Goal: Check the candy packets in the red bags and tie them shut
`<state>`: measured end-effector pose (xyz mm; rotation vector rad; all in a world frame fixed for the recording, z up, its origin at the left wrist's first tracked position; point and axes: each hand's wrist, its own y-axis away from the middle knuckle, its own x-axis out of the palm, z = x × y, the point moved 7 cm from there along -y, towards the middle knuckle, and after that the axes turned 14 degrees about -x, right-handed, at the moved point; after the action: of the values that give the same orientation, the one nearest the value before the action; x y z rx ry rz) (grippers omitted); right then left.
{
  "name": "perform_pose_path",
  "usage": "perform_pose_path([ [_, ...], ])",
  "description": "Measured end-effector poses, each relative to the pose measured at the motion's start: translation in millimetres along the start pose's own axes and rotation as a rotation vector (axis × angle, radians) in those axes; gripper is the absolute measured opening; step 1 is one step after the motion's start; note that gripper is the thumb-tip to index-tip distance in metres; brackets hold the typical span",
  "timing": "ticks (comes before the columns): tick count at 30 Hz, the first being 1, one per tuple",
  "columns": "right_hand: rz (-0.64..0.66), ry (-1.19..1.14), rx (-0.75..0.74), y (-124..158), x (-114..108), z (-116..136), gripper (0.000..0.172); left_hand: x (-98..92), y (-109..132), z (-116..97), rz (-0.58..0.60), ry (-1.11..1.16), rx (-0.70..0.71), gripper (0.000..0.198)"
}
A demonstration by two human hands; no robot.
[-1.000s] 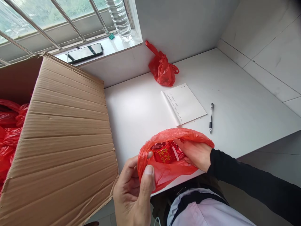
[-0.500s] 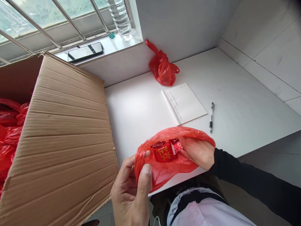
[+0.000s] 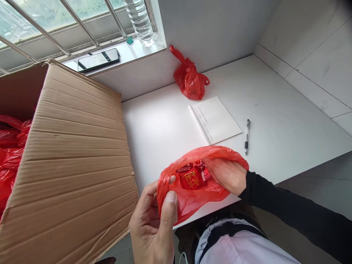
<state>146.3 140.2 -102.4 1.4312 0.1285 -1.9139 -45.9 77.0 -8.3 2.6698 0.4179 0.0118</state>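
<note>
A red plastic bag [image 3: 192, 205] gapes open at the table's front edge. My left hand [image 3: 158, 216] pinches its left rim, with the thumb outside and a fingertip showing over the inner side. Within the bag lie several small red-wrapped packets; the clearest is a candy-like packet [image 3: 191, 178] with gold print. My right hand [image 3: 227, 174] reaches in from the right, in a black sleeve. Its fingertips are hidden among the packets and the bag's folds, so I cannot see whether they grip anything.
On the left stands a cardboard box [image 3: 74, 161] holding red plastic bags [image 3: 12, 157]. Behind my hands are an open notebook [image 3: 218, 121], a pen [image 3: 247, 136] and a knotted red bag [image 3: 191, 81]. A phone [image 3: 98, 59] and a water bottle [image 3: 140, 24] rest on the windowsill.
My right hand has shifted slightly left, deeper among the packets, and the bag's right rim has moved a little left with it. My left hand keeps its hold.
</note>
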Motion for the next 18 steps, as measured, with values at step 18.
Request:
perform_pose_path([
  [18, 0.143, 0.064, -0.058, -13.8, 1.8, 29.3, 0.062, -1.5, -0.8, 2.8, 0.007, -0.008, 0.008, 0.017],
])
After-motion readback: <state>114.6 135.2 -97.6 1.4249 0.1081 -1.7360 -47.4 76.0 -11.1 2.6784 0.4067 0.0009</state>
